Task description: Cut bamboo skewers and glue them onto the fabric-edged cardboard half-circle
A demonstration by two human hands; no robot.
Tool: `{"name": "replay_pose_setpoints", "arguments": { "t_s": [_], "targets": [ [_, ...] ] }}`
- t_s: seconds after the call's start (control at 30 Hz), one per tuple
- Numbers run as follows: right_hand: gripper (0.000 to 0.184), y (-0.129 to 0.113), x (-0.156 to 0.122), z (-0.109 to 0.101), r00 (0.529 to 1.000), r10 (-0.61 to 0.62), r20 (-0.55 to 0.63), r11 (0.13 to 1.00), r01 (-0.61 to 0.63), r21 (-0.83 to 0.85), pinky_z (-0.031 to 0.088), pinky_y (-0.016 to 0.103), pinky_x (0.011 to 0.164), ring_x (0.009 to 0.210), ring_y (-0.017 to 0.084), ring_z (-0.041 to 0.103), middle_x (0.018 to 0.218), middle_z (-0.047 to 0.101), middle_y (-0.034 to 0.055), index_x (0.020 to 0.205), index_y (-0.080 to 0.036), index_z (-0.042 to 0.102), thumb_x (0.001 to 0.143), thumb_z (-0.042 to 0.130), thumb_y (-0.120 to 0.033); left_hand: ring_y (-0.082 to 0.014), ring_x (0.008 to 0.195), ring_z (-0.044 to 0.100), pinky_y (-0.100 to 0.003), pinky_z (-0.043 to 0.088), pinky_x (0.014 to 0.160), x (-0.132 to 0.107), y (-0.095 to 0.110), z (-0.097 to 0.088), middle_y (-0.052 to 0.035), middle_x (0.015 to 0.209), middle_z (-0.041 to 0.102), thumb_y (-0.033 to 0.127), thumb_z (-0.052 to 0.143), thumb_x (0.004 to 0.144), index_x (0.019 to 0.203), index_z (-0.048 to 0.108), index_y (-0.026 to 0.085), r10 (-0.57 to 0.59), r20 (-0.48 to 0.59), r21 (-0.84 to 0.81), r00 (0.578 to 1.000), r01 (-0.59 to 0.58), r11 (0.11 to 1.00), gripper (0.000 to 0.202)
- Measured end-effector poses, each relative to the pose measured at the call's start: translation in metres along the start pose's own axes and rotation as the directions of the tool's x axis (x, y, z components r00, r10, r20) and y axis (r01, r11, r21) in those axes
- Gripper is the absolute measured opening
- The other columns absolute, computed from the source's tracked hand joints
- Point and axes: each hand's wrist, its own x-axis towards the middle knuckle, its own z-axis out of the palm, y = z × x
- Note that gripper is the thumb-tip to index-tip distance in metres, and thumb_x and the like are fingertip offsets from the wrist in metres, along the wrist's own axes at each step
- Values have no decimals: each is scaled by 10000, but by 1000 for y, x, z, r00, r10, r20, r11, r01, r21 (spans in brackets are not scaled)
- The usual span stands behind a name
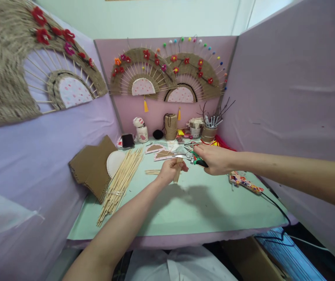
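My left hand is closed around a short, flat tan piece, held upright over the table; I cannot tell whether it is cardboard or sticks side by side. A few thin bamboo sticks lie on the table just left of that hand. Fingers curled, my right hand grips pliers with green and black handles; their jaws point left. Silver scissors show between the two hands, close to the top of the tan piece. Behind them lie half-round cardboard pieces with pink-dotted edges.
A long bundle of bamboo sticks lies left, beside cut cardboard and a white disc. A twine spool and a pen pot stand at the back. A flower-patterned glue gun with a cord lies right. Twine fans hang behind.
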Motion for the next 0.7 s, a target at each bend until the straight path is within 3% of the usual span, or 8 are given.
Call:
{"name": "replay_pose_setpoints", "arguments": {
  "t_s": [0.27, 0.4, 0.53, 0.7],
  "targets": [
    [211, 2, -3, 8, 991, 137, -3, 990, -137, 30, 357, 292, 571, 746, 237, 577, 861, 605, 98, 849, -215, 418, 689, 555, -209, -194, 644, 660, -343, 514, 700, 0, 1, 2, -66, 651, 688, 404, 669, 684, 713, 611, 139, 9, -13, 10, 1000, -9, 1000, 273],
    [187, 10, 0, 6, 975, 221, -36, 967, -214, 142, 340, 280, 551, 702, 212, 565, 813, 606, 77, 860, -210, 426, 707, 533, -212, -200, 665, 667, -349, 514, 714, -1, 2, 2, -79, 675, 698, 428, 672, 692, 718, 617, 133, 24, 2, 10, 1000, -24, 1000, 301],
    [272, 22, 2, 8, 930, 367, 34, 863, -353, 361, 356, 259, 527, 657, 179, 540, 783, 592, 46, 961, -185, 443, 712, 537, -243, -197, 665, 671, -346, 521, 716, 1, 0, 2, -74, 690, 702, 464, 697, 678, 728, 617, 131, 22, -7, -33, 1000, -22, 999, 346],
    [415, 26, -3, 39, 892, 426, 149, 715, -433, 549, 382, 245, 554, 724, 176, 548, 868, 593, 30, 1075, -184, 455, 676, 561, -220, -201, 665, 681, -348, 524, 713, 3, -3, 0, -75, 697, 708, 472, 716, 660, 747, 622, 128, 8, -9, -64, 1000, -9, 998, 367]
  ]
}}
